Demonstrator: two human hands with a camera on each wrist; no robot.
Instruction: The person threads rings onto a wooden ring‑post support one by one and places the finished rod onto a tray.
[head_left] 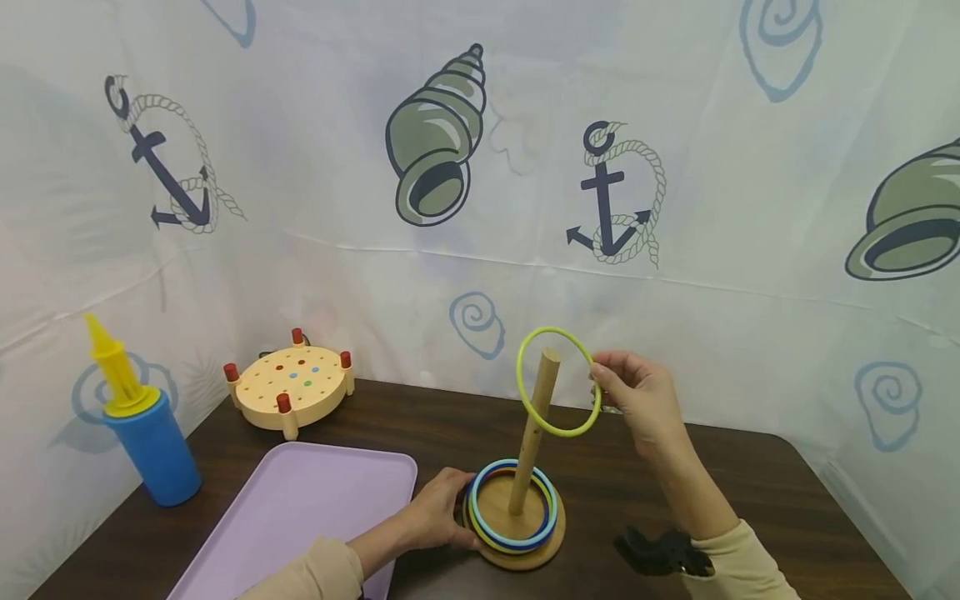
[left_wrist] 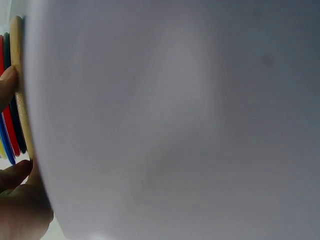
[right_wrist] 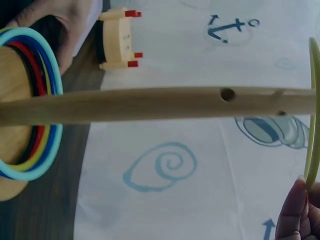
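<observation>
Between thumb and fingers, my right hand (head_left: 648,404) pinches a thin yellow-green ring (head_left: 567,433) by its right side. The ring stands tilted at the top of a wooden peg (head_left: 527,458); whether the tip passes through it I cannot tell. My left hand (head_left: 438,512) grips the left edge of the ring toss stand's round wooden base (head_left: 525,563). Around the peg's foot lies a stack of several rings, a light blue ring (right_wrist: 57,65) on top, with blue, yellow, red and dark ones below. In the left wrist view, only part of the left hand (left_wrist: 22,210) shows at the base's edge.
A lilac tray (head_left: 330,483) lies left of the stand. Behind it stands a round wooden toy (head_left: 292,387) with red-tipped pegs. A blue and yellow hand pump (head_left: 153,450) stands at far left. Patterned cloth (head_left: 337,292) hangs behind the dark table (head_left: 750,492).
</observation>
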